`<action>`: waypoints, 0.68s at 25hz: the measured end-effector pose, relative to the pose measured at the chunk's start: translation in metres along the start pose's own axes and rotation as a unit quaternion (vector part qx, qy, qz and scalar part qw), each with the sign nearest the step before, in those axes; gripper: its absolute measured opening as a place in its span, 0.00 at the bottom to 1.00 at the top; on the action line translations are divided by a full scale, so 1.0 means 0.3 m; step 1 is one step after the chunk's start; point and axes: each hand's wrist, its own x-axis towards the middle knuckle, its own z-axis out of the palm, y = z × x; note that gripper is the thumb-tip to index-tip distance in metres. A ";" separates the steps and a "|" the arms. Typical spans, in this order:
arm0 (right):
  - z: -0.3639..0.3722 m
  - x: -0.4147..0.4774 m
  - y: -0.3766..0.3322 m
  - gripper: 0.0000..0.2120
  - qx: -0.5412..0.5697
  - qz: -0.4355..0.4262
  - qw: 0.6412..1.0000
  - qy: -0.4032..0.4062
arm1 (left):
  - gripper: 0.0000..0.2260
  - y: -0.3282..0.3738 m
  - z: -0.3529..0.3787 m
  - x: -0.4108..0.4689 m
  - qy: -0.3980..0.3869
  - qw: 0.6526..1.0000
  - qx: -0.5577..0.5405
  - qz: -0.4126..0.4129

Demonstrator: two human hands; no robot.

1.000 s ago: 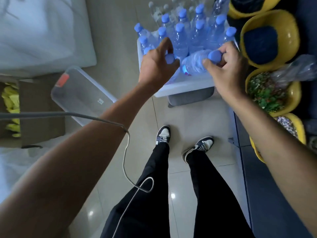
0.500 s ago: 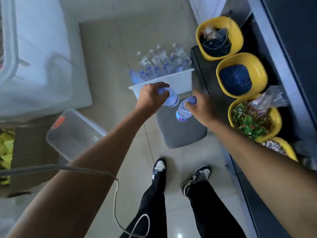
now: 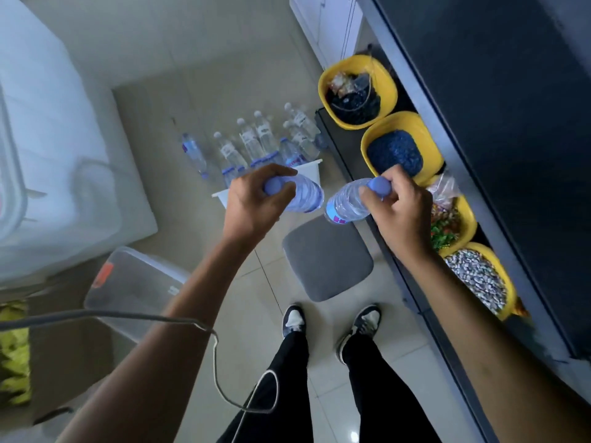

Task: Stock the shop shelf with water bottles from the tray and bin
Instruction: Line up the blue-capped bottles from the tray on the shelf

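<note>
Along the right edge runs the dark shelf unit (image 3: 479,139), its low ledge lined with four yellow bowls (image 3: 395,119) of dry goods. Opposite, a large white appliance (image 3: 48,155) fills the left side, leaving a strip of tiled floor (image 3: 198,100) between them where the person stands. A clear plastic bin (image 3: 137,282) lies on that floor under the left forearm. Ahead of the feet, a grey stool (image 3: 326,260) stands just beside the ledge. At its far side is the white tray (image 3: 311,170), with upright water bottles (image 3: 256,142) clustered in and behind it.

Both arms reach forward over the stool. The left hand (image 3: 252,206) grips a bottle (image 3: 307,195) at the neck, fingers curled round its blue cap, body pointing right. The right hand (image 3: 399,212) pinches a second bottle (image 3: 345,204) by its cap, body slanting left and down. The two bottle bases are close together but apart, in the air above the gap between tray and stool.
</note>
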 end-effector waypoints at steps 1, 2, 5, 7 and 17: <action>-0.042 0.006 -0.032 0.14 0.000 0.000 1.000 0.014 | 0.09 0.040 -0.017 -0.005 0.005 1.000 -0.010 0.002; -0.081 0.004 -0.064 0.14 0.006 0.004 1.000 0.024 | 0.09 0.075 -0.031 -0.018 0.007 1.000 -0.018 0.001; -0.201 0.014 -0.178 0.14 0.027 0.009 0.998 0.057 | 0.06 0.204 -0.078 -0.038 0.009 0.999 -0.050 0.015; -0.302 0.028 -0.261 0.14 0.039 0.011 0.996 0.077 | 0.04 0.315 -0.107 -0.044 0.005 0.996 -0.083 0.027; -0.932 0.126 -0.557 0.13 0.086 -0.023 0.971 0.222 | 0.09 1.001 -0.133 -0.022 -0.073 0.965 -0.180 0.178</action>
